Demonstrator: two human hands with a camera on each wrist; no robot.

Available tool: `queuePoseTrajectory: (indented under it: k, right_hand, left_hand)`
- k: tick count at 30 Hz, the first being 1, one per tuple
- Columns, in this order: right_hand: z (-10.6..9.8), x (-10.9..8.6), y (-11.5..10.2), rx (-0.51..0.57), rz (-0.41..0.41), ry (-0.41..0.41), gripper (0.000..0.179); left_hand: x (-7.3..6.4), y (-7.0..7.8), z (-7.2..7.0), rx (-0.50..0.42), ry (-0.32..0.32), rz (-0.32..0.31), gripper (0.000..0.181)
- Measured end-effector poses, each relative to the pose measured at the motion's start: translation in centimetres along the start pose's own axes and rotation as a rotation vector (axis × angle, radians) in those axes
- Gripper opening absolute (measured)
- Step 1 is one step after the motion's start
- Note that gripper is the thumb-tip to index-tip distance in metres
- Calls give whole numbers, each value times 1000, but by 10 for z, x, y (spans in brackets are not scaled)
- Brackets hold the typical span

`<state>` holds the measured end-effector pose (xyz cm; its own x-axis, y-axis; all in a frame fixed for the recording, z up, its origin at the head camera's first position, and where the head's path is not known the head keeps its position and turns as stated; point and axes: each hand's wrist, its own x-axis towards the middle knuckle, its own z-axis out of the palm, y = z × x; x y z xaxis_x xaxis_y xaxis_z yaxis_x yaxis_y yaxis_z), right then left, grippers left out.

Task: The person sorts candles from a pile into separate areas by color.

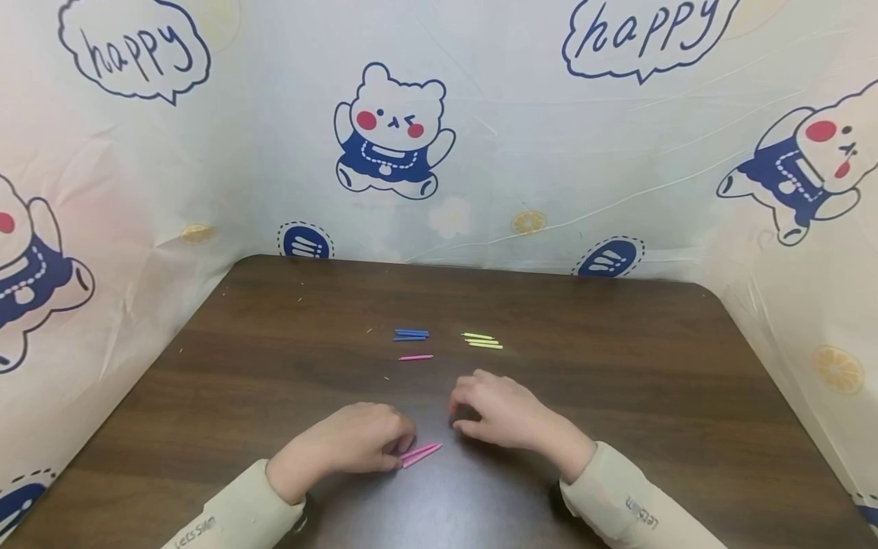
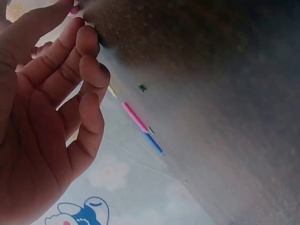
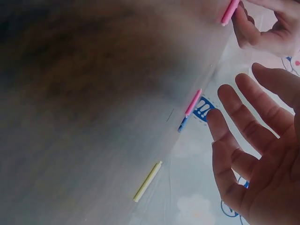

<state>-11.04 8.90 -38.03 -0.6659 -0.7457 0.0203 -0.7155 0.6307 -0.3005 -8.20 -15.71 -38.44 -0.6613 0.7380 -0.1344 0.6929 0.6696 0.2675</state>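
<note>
My left hand point(image 1: 350, 437) is low over the table, its thumb and fingertips pinching the near ends of pink sticks point(image 1: 421, 455). In the left wrist view, a bit of pink point(image 2: 74, 10) shows at the tip of the thumb, and the rest is out of frame. My right hand point(image 1: 504, 410) hovers to the right with relaxed, slightly bent fingers; its palm holds nothing in the right wrist view. Beyond the hands lies a single pink stick point(image 1: 415, 357). Behind it are several blue sticks point(image 1: 411, 333), and to their right several yellow sticks point(image 1: 483, 341).
The dark wooden table point(image 1: 617, 358) carries a few tiny crumbs point(image 1: 386, 378). A printed cloth point(image 1: 494, 175) with bears and lettering hangs around its back and sides.
</note>
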Motion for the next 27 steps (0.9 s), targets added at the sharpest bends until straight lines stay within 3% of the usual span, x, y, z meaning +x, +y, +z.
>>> queuePoseTrajectory:
  k: [27]
  right_hand:
    - [5, 1, -11, -59, -48, -82, 8]
  left_hand:
    - [2, -4, -2, 3, 12, -34, 21]
